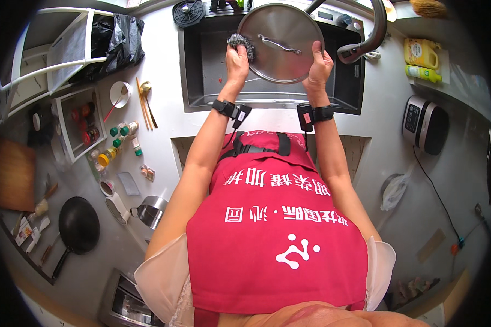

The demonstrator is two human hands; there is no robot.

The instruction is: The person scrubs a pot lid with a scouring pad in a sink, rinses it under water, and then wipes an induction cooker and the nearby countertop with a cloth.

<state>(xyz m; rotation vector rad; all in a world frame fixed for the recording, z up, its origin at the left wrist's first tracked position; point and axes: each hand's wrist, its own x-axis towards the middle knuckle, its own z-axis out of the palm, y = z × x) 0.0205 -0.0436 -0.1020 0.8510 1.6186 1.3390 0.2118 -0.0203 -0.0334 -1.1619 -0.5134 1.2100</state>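
Observation:
Over a dark rectangular sink [212,88] I hold up a round stainless steel pot lid [284,30], its looped metal handle facing up. My left hand [238,65] is closed around a steel wool scourer [242,43] that touches the lid's left edge. On the opposite edge, my right hand [320,67] grips the rim, thumb on top and fingers underneath. Both wrists carry black straps with small devices. The sink floor under the lid is partly hidden; a small red scrap lies on its visible left part.
A dark faucet [352,51] arches over the sink's right side. Left on the counter are a white bowl [120,95], chopsticks [143,104], a golden spoon [146,90] and spice jars [129,128]. Detergent bottles [420,53] stand right; a black wok [79,225] is lower left.

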